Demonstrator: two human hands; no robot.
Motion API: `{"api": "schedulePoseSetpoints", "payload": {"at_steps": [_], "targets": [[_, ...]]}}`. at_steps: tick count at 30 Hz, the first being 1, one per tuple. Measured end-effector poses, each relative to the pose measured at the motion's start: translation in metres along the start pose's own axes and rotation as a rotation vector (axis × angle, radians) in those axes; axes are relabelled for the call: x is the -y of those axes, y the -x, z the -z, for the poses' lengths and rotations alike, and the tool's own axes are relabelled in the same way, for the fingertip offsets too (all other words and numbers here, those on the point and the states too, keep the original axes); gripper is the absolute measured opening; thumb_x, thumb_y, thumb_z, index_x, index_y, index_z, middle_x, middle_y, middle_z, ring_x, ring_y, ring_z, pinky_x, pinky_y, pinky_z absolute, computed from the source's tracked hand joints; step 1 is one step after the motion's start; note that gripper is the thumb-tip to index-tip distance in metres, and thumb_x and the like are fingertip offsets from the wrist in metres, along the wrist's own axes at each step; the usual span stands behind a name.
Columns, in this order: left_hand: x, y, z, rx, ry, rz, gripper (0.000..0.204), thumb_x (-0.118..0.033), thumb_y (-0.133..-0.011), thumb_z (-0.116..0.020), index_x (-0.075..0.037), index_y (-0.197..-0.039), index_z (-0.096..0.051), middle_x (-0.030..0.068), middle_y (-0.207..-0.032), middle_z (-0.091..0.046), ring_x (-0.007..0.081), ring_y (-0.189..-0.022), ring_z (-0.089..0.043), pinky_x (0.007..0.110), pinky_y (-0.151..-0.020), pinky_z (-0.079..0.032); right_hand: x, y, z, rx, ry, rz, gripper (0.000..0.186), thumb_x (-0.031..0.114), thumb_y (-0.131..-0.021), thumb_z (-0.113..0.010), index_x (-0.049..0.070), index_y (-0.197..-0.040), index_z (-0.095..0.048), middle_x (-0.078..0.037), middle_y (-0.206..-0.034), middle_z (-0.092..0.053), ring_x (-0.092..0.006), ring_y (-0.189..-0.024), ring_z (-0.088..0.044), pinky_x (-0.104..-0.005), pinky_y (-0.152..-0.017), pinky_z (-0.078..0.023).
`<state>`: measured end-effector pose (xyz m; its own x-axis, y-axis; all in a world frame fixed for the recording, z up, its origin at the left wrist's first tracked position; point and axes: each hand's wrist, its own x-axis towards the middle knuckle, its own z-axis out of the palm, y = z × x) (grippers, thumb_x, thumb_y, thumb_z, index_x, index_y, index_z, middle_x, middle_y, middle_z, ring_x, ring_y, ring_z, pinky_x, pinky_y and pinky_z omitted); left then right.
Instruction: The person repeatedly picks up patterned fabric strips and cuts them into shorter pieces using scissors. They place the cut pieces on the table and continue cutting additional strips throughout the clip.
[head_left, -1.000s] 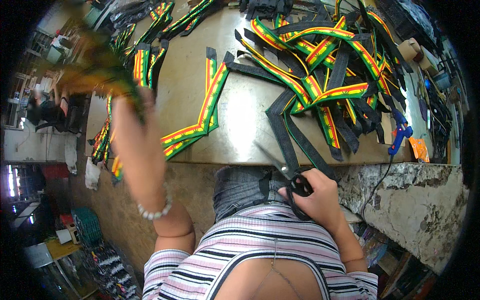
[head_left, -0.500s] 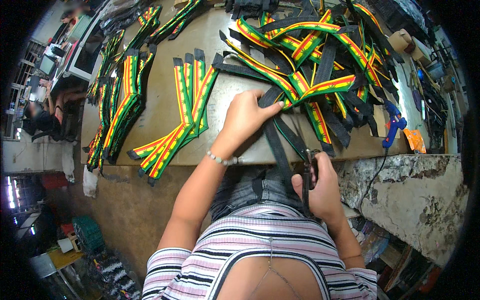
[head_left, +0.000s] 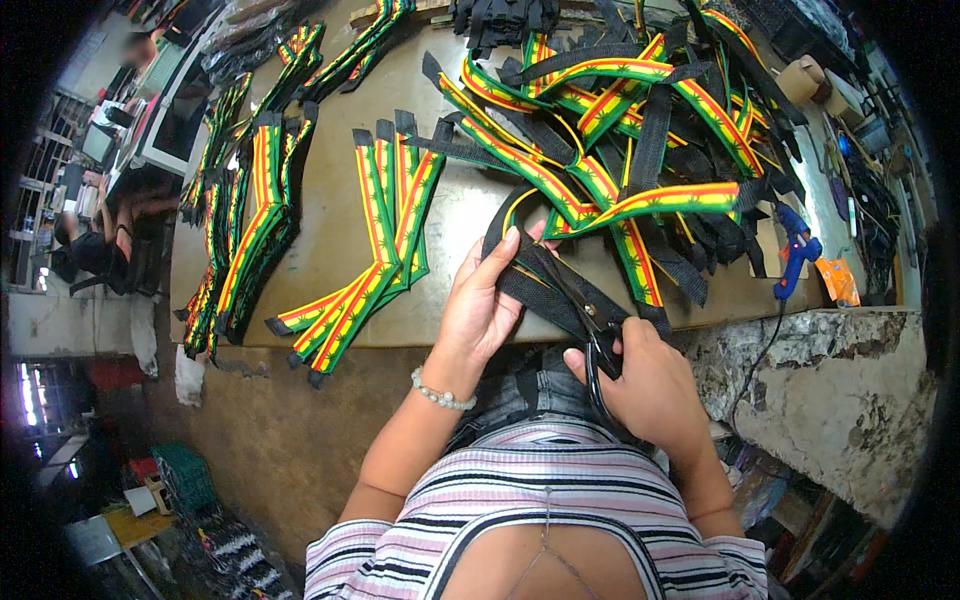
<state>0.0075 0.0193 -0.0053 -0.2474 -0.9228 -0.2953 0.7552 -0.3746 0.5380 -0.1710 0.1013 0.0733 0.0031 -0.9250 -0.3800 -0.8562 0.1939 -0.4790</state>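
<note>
Workshop, brown worktop | near edge: left hand grips black strap | right hand closed on scissors, blades at strap | far right: tangled striped straps | left: sorted pile | right edge: blue glue gun

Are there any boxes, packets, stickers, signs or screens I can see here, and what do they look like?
Orange packet: right end of the table, beside the blue glue gun; flat, bright orange.
Brown cardboard roll: far right of the table, past the pile of striped straps; round, tan.
Grey machine with a flat pale top: far left, beyond the table; too blurred to tell whether it has a screen.
</note>
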Motion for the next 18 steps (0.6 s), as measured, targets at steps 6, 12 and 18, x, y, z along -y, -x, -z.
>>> {"api": "schedulePoseSetpoints", "payload": {"at_steps": [6,12,18], "targets": [[0.007,0.006,-0.001,0.126,0.076,-0.088,0.04,-0.014,-0.099,-0.051,0.0,-0.135,-0.04,0.0213,-0.138,-0.048,0.0276,-0.121,-0.054,0.041,-0.105,-0.045,0.004,0.0,-0.009,-0.149,-0.052,0.044,0.057,0.052,-0.08,-0.071,-0.001,-0.085,-0.052,-0.019,-0.078,-0.059,-0.0406,-0.075,-0.063,-0.0459,-0.067,-0.049],[0.007,0.01,-0.003,0.12,0.039,-0.114,0.041,-0.018,-0.102,-0.047,0.001,-0.137,-0.038,0.0214,-0.139,-0.048,0.0296,-0.123,-0.052,0.044,-0.106,-0.043,-0.004,-0.02,-0.027,-0.366,-0.051,0.183,0.053,0.043,-0.071,-0.082,0.001,-0.07,-0.05,-0.012,-0.065,-0.055,-0.0302,-0.058,-0.056,-0.0391,-0.054,-0.045],[0.006,0.017,0.002,0.014,0.123,0.012,0.042,-0.026,-0.103,-0.043,0.0,-0.136,-0.04,0.0219,-0.141,-0.045,0.0341,-0.132,-0.044,0.049,-0.11,-0.037,-0.009,-0.016,-0.026,-0.375,-0.167,0.374,0.056,0.047,-0.068,-0.081,0.002,-0.082,-0.051,-0.014,-0.083,-0.056,-0.0351,-0.075,-0.06,-0.0433,-0.062,-0.049]]}}
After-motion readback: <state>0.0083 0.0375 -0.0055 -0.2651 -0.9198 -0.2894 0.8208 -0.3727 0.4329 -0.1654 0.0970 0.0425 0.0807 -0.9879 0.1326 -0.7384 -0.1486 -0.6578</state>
